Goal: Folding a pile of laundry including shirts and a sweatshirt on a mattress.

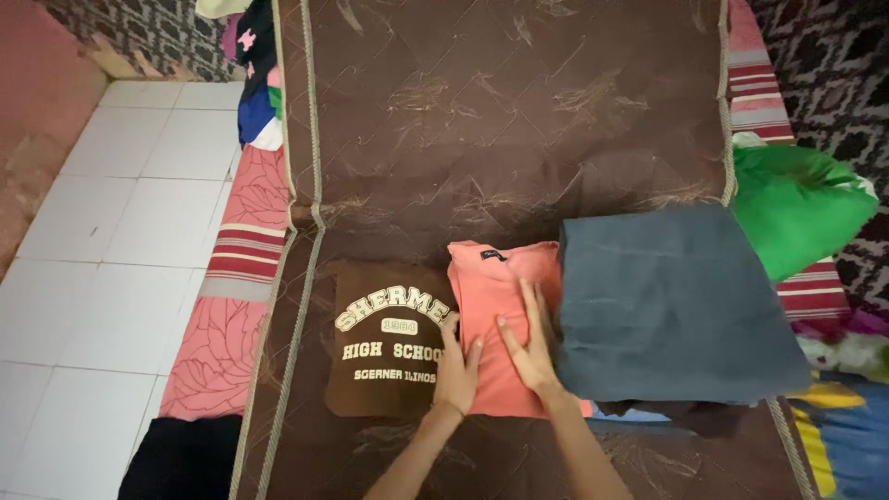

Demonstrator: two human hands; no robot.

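Both flat palms on folded coral shirt

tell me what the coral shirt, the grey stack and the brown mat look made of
Coral shirt: soft knit, probably cotton jersey, matte, lying flat under both hands.
Grey stack: a thicker matte cloth, maybe fleece or heavy jersey; its edges keep a blunt fold.
Brown mat: quilted fabric with a slight sheen, likely synthetic; stitched diamond lines and corded edging show.

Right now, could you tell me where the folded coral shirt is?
The coral shirt lies under both hands, between the brown printed shirt on its left and the grey stack on its right.
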